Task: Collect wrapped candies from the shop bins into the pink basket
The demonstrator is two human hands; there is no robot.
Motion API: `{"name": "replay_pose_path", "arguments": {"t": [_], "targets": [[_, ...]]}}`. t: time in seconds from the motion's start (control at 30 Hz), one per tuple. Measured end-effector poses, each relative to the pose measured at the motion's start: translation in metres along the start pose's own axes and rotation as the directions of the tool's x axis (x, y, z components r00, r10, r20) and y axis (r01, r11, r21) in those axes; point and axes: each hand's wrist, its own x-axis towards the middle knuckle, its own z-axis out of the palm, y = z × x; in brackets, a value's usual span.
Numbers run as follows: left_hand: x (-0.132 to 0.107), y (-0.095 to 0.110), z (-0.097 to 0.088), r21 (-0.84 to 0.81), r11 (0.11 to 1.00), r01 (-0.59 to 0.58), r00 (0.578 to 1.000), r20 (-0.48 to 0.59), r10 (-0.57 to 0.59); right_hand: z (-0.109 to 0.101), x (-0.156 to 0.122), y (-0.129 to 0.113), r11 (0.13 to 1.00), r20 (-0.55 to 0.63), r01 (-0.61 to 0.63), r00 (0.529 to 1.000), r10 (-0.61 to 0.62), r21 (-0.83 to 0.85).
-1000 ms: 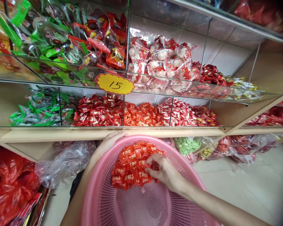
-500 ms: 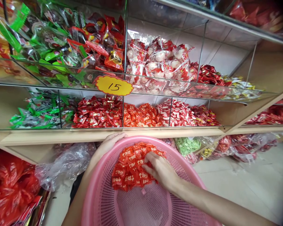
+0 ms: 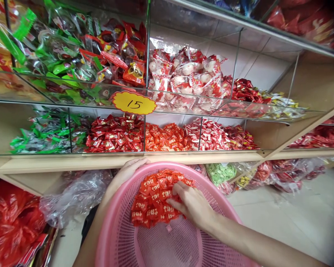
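Observation:
A pink plastic basket [image 3: 108, 222] with mesh sides tilts toward me below the shelf edge. My left hand [image 3: 130, 170] grips its far left rim, the fingers lying over the edge; part of the hand is hidden behind the rim. Inside, a heap of red-wrapped candies [image 3: 153, 196] with pale lettering covers the far part of the basket. My right hand [image 3: 190, 202] reaches into this heap from the right. Its fingers and thumb curl around candies at the heap's right side, and some fingertips are hidden.
Glass-fronted shelves hold green packets [image 3: 55, 131], dark red candies [image 3: 114, 135], orange-red candies [image 3: 167, 137] and red-white candies [image 3: 206, 135]. A yellow price tag [image 3: 134, 103] reads 15. Plastic bags [image 3: 78, 196] and a red bag [image 3: 13, 218] lie below. Pale floor [image 3: 292, 218] shows at right.
My right hand has shifted very slightly among the candies, its thumb a little lower. My left hand stays on the rim. The whole view has tipped a little.

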Motion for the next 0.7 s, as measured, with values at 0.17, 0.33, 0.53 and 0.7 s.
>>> {"name": "replay_pose_path", "arguments": {"t": [0.17, 0.33, 0.53, 0.7], "targets": [[0.001, 0.0, -0.001, -0.005, 1.0, 0.017, 1.0, -0.005, -0.017, -0.048, 0.032, 0.008, 0.994, -0.204, 0.084, 0.977, -0.067, 0.076], [0.004, -0.006, -0.003, -0.011, 0.999, 0.043, 0.999, 0.024, -0.043, -0.084, 0.111, 0.043, 0.963, -0.328, 0.2, 0.935, -0.133, 0.181], [0.002, -0.002, -0.003, 0.047, 0.999, 0.025, 0.999, 0.023, -0.026, -0.063, 0.173, 0.069, 0.937, 0.105, -0.076, 0.994, 0.043, 0.34], [0.0, 0.005, -0.001, 0.099, 0.995, 0.018, 1.0, 0.014, -0.02, -0.05, 0.185, 0.067, 0.94, 0.202, -0.097, 0.979, 0.031, 0.326]]}}
